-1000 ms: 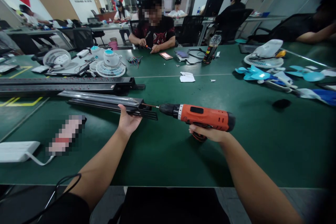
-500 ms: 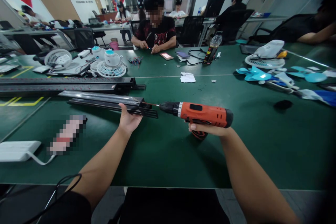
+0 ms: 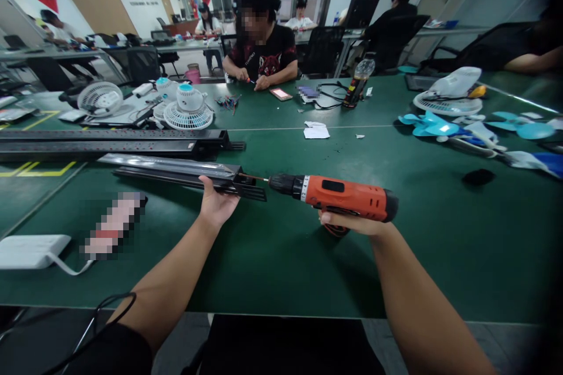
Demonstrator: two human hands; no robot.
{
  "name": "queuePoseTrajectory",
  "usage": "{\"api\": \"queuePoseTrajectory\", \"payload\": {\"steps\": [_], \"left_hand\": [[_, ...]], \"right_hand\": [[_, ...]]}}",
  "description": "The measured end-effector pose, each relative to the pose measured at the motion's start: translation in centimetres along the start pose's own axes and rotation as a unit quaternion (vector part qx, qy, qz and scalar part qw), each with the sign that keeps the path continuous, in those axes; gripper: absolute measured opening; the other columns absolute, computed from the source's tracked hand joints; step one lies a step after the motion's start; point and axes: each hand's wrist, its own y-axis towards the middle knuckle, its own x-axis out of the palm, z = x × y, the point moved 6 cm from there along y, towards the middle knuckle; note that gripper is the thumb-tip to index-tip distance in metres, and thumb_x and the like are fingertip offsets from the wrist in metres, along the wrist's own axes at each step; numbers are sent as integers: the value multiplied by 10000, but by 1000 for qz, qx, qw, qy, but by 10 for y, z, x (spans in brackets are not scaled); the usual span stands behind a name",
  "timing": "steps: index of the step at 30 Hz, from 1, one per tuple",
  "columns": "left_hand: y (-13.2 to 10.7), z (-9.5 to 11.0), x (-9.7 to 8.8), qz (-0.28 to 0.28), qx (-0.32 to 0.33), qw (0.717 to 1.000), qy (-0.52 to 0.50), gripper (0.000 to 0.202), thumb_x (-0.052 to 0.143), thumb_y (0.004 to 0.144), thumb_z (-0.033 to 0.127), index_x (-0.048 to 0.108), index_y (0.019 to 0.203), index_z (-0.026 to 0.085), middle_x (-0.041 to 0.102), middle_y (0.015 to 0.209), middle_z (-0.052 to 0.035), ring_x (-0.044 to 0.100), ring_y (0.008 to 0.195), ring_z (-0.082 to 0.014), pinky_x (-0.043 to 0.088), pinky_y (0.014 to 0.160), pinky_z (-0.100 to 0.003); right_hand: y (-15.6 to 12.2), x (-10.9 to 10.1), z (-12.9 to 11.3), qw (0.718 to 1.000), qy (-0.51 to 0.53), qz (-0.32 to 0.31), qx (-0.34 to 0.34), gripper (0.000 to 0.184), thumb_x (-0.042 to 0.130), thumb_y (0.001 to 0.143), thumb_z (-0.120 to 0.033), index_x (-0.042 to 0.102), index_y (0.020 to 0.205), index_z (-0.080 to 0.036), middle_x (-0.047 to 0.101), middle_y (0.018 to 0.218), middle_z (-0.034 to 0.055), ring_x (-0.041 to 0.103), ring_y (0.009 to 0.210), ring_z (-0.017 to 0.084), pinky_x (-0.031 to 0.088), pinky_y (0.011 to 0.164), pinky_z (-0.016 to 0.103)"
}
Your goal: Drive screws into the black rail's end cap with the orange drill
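My left hand [image 3: 219, 206] is closed around the near end of a long black metal rail [image 3: 176, 167], its thumb up along the side and its other fingers hidden underneath. My right hand [image 3: 352, 222] grips the handle of an orange and black cordless drill [image 3: 347, 194], which lies level and points left. From the drill's chuck a thin bit [image 3: 259, 178] reaches to the open end of the rail. Whether its tip touches the rail inside, I cannot tell.
More black rails [image 3: 109, 143] lie behind on the green table [image 3: 281, 269]. To the left are a phone [image 3: 115, 224] and a white power bank [image 3: 33, 252]. Fan parts [image 3: 189, 108] and blue fan blades [image 3: 428, 124] lie farther back. A person [image 3: 261, 41] sits opposite.
The drill has shifted slightly right and its rear end has dipped a little. My left hand and the rail have stayed almost still.
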Motion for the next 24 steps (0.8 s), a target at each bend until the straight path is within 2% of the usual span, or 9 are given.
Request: {"api": "queuePoseTrajectory", "payload": {"steps": [10, 17, 24], "left_hand": [[-6, -2, 6, 13, 11, 1000, 21, 777, 734, 819, 821, 762, 1279, 195, 834, 1136, -110, 761, 1183, -327, 580, 1066, -443], [-8, -1, 8, 6, 13, 1000, 28, 791, 704, 838, 830, 763, 1293, 185, 834, 1122, -111, 764, 1176, -323, 586, 1052, -441], [-9, 0, 6, -10, 4, 1000, 19, 750, 707, 850, 815, 769, 1292, 212, 838, 1124, -100, 762, 1190, -330, 586, 1063, -450]], "right_hand": [[-7, 1, -1, 999, -8, 27, 21, 187, 767, 982, -402, 740, 896, -238, 723, 806, 45, 733, 816, 226, 673, 690, 340], [-7, 5, -7, 999, 3, 21, 27, 171, 747, 1000, -398, 717, 940, -241, 706, 769, 15, 700, 682, 185, 650, 630, 326], [-9, 2, -9, 999, -13, 39, 20, 162, 776, 971, -392, 726, 947, -239, 722, 798, 25, 724, 754, 201, 662, 665, 330]]}}
